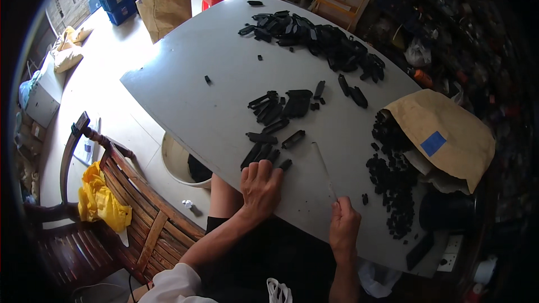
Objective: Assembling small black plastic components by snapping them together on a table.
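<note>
My left hand [261,188] is closed at the table's near edge, its fingers curled over a few long black plastic parts. One black part [285,165] sticks out by its fingertips. In my right hand [344,221] is a thin, pale, stick-like tool [323,165], pointing away from me over the table; its exact kind is not clear. Just beyond my left hand lies a small group of long black frames [293,139], with some hollow in the middle. Wider black pieces [297,102] lie behind them.
A heap of black parts [314,36] spreads along the far side of the grey table [185,101]. On the right, small black pieces [393,185] spill from a brown paper bag [449,129]. A white bucket [174,160] and a wooden chair [151,213] stand on the left.
</note>
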A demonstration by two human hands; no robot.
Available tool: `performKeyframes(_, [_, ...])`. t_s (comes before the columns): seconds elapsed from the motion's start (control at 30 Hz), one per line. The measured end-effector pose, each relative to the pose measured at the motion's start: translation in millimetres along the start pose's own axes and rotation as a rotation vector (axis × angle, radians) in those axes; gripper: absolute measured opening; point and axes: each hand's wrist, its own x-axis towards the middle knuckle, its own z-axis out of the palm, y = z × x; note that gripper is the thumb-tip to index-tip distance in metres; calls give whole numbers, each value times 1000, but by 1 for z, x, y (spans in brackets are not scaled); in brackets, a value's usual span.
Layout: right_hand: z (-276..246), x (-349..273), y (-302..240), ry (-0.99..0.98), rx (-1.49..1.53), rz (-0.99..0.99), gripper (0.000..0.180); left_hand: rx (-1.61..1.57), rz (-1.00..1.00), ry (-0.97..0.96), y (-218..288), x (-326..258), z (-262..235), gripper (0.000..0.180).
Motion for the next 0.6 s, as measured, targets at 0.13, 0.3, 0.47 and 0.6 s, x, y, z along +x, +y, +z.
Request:
performKeyframes(0.13, [-1,-5,5,-11,-43,-4,12,-227,133,-43,15,-7,4,20])
performKeyframes(0.3, [-2,-15,16,-93,-123,69,12,-377,178,-170,36,-7,7,24])
performKeyframes(0.47, [-14,-13,10,-231,-213,226,12,-525,62,-206,41,-8,15,28])
performKeyframes(0.6, [-20,-12,-15,-56,-128,110,11,-470,109,-224,36,-10,15,28])
